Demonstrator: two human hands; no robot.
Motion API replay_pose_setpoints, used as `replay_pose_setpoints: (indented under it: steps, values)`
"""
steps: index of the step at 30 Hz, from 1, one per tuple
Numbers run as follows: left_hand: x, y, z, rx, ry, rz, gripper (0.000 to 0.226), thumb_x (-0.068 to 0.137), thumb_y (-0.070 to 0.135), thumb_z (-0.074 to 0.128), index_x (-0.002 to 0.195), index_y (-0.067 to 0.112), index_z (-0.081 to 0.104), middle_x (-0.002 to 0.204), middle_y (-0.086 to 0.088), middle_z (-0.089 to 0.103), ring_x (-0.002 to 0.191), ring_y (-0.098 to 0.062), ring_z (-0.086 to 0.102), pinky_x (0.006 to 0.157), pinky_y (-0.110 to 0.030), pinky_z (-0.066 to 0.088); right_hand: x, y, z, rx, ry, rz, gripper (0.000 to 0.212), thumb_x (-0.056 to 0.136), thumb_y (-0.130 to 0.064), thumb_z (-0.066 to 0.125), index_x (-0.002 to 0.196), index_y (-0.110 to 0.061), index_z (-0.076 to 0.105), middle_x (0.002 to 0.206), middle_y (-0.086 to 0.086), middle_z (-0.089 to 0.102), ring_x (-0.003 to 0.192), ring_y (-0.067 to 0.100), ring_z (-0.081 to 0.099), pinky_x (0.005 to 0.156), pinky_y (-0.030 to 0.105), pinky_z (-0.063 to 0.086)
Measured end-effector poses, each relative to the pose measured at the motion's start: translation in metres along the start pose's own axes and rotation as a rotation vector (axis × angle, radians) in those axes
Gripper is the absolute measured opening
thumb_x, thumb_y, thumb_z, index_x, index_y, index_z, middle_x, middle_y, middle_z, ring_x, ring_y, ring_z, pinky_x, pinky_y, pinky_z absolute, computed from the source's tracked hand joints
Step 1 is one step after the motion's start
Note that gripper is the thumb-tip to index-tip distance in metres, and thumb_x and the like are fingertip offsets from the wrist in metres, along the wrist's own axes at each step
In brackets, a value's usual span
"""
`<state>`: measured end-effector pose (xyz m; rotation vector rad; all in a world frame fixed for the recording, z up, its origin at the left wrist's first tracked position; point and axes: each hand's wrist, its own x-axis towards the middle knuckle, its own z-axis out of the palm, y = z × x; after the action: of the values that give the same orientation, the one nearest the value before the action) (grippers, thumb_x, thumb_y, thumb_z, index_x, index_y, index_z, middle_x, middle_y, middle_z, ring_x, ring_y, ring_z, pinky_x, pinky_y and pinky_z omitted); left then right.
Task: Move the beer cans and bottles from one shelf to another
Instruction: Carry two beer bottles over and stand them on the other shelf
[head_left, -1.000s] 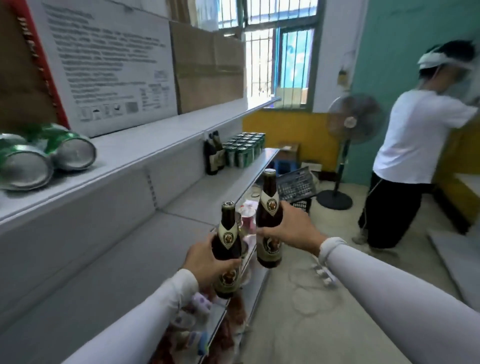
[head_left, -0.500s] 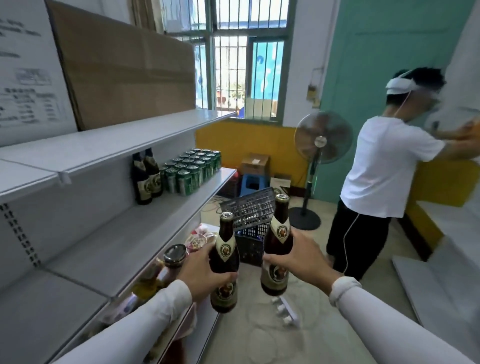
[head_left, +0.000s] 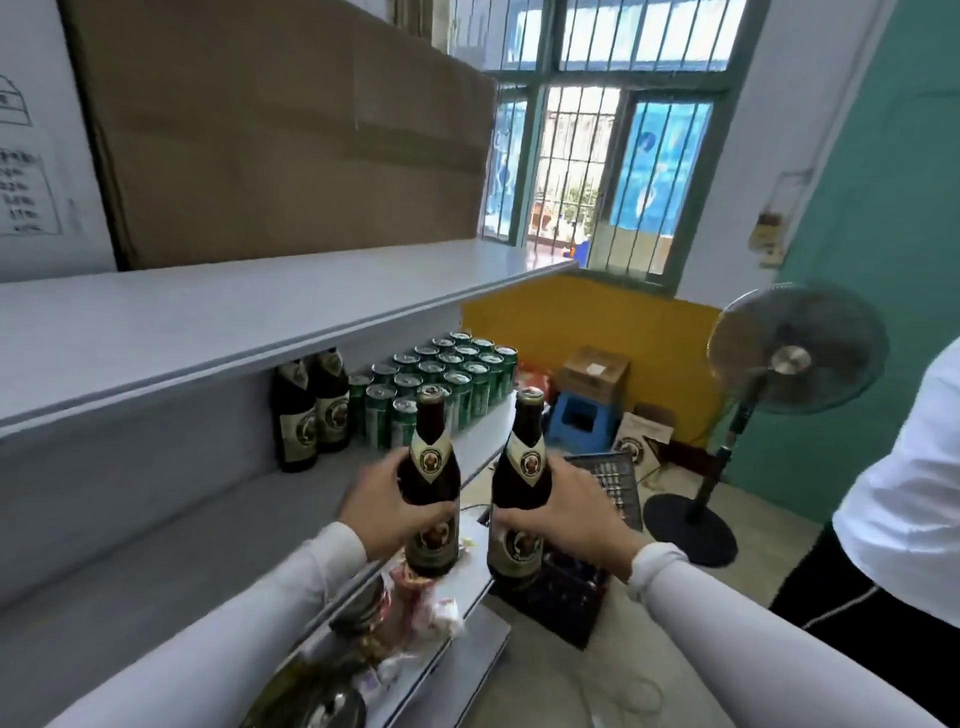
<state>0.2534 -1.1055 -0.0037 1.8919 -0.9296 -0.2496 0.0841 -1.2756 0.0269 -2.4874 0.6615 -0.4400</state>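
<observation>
Beer bottles number four in the head view: two stand upright at the far left of the middle shelf (head_left: 218, 499), a front shelf bottle (head_left: 294, 415) and a back shelf bottle (head_left: 330, 400) touching side by side, and two are carried in the air near the shelf's front edge. Just right of the standing pair sits a block of green beer cans (head_left: 441, 379), packed in rows; about twenty tops show, the exact count unclear. The left hand (head_left: 384, 506) is wrapped round the body of the left bottle (head_left: 430, 488), held upright. The right hand (head_left: 571, 512) clasps the right bottle (head_left: 521, 488), also upright, just beside the other but apart. On the lower shelf (head_left: 467, 660), near, lie a lidded jar (head_left: 363, 610) and some wrapped packets (head_left: 431, 608). Above, a large cardboard box (head_left: 291, 130) rests on the top shelf (head_left: 208, 317). On the floor at far right stand a fan (head_left: 795, 348), a blue stool (head_left: 582, 421) and a dark crate (head_left: 571, 587)
</observation>
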Motion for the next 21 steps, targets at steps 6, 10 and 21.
replay_pose_setpoints:
  steps: [6, 10, 21]
  values:
    - [0.047, -0.028, -0.031, 0.129, 0.163, -0.136, 0.063, 0.052, 0.057, 0.079, 0.105, 0.031, 0.059, 0.105, 0.009, 0.069, 0.095, -0.009, 0.064, 0.086, -0.031, 0.054, 0.114, -0.019, 0.037, 0.060, -0.149, -0.163, 0.068, 0.058, -0.062, 0.080, 0.112, -0.030, 0.053, 0.104, -0.015, 0.065, 0.093, 0.007, 0.063, 0.081, 0.027, 0.051]
    - [0.046, -0.056, -0.049, 0.153, 0.297, -0.259, 0.071, 0.048, 0.059, 0.079, 0.108, 0.026, 0.061, 0.107, 0.004, 0.071, 0.100, -0.016, 0.065, 0.089, -0.036, 0.053, 0.164, -0.028, 0.077, 0.152, -0.299, -0.255, 0.064, 0.058, -0.054, 0.086, 0.110, -0.031, 0.057, 0.096, -0.018, 0.069, 0.086, -0.005, 0.063, 0.077, 0.022, 0.053]
    - [0.060, -0.063, -0.025, 0.193, 0.572, -0.498, 0.073, 0.051, 0.056, 0.078, 0.110, 0.019, 0.058, 0.108, 0.004, 0.068, 0.099, -0.013, 0.063, 0.084, -0.024, 0.048, 0.250, -0.027, 0.129, 0.148, -0.508, -0.512, 0.070, 0.047, -0.066, 0.072, 0.107, -0.034, 0.056, 0.095, -0.014, 0.070, 0.088, 0.010, 0.067, 0.076, 0.033, 0.056]
